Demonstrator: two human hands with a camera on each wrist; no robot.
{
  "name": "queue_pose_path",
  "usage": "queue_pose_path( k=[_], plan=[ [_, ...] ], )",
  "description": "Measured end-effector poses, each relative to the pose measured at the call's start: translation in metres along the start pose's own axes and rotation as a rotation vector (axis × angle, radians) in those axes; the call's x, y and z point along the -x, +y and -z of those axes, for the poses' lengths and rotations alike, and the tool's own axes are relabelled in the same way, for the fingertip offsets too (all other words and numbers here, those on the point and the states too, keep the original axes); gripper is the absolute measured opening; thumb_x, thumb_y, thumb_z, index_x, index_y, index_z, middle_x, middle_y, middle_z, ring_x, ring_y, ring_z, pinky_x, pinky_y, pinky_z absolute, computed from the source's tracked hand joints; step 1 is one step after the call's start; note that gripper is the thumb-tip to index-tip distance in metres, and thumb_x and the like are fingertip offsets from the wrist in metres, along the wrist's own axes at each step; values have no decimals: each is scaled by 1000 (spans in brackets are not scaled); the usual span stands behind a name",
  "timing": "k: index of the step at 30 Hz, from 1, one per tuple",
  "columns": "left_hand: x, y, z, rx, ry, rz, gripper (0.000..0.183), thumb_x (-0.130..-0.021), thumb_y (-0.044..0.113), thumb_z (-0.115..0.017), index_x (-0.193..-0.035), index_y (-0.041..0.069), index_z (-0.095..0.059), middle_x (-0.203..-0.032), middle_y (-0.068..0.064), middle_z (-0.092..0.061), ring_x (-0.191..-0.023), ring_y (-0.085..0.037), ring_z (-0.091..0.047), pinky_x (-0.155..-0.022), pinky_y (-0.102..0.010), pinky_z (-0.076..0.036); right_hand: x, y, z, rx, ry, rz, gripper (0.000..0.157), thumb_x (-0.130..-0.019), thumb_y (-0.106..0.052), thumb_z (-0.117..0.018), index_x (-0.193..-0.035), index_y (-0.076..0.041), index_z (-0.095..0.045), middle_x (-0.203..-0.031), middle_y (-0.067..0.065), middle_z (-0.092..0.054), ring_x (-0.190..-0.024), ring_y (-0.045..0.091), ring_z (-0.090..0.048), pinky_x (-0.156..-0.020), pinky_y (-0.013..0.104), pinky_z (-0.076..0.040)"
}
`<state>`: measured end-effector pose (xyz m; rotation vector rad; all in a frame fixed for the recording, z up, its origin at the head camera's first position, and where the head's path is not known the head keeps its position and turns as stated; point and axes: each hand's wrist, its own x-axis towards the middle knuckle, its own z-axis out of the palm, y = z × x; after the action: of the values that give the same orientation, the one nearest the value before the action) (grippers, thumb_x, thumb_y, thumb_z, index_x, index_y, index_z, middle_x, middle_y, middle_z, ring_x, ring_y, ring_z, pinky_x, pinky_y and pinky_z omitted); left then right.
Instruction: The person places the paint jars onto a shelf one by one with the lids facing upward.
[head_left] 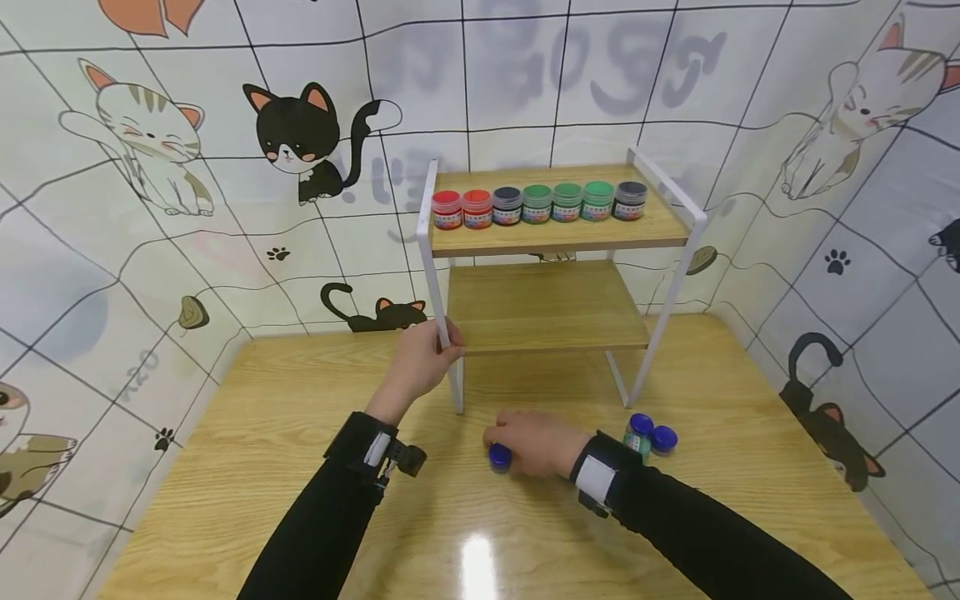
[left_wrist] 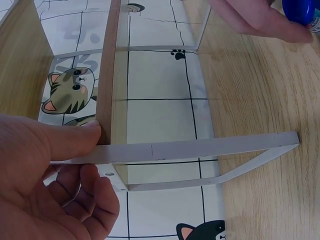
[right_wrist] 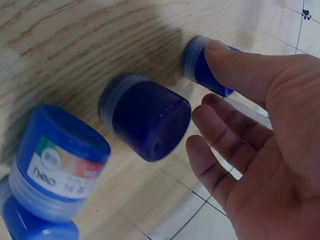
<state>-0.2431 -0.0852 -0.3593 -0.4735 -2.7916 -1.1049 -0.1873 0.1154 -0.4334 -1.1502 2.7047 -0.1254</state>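
My left hand (head_left: 423, 358) grips the white left post (left_wrist: 200, 147) of a two-tier shelf rack at the lower board's front corner, thumb on the near side and fingers curled behind. On the table in front of the rack, my right hand (head_left: 540, 443) pinches a small blue paint jar (head_left: 499, 457); in the right wrist view the thumb (right_wrist: 242, 70) lies across this jar. A second dark blue jar (right_wrist: 145, 117) stands close to the curled fingers. Beyond it are a labelled blue jar (right_wrist: 60, 170) and another blue jar (right_wrist: 37, 222).
The rack's upper board (head_left: 525, 243) carries a row of several paint jars: red, dark and green (head_left: 567, 202). Below is the bare lower board (head_left: 547, 304). Two blue-topped jars (head_left: 663, 439) stand right of my right hand. Cat-printed tiled sheeting (head_left: 510, 75) encloses the wooden table (head_left: 300, 483).
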Motion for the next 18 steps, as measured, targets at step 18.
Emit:
queue_pose_path(
  k=[18],
  plan=[
    [1,1,1,8,2,20,6,-89,13,-71,-91,9,-66,-77,-5,-62,-67,-17,-53,-57,-27,-42,-11,5,-8,-117,-72,-26,31,-78,-8,-77,-102,-21,-64,-100,-7,-57,-94,10,-59,-90,31,-52]
  ],
)
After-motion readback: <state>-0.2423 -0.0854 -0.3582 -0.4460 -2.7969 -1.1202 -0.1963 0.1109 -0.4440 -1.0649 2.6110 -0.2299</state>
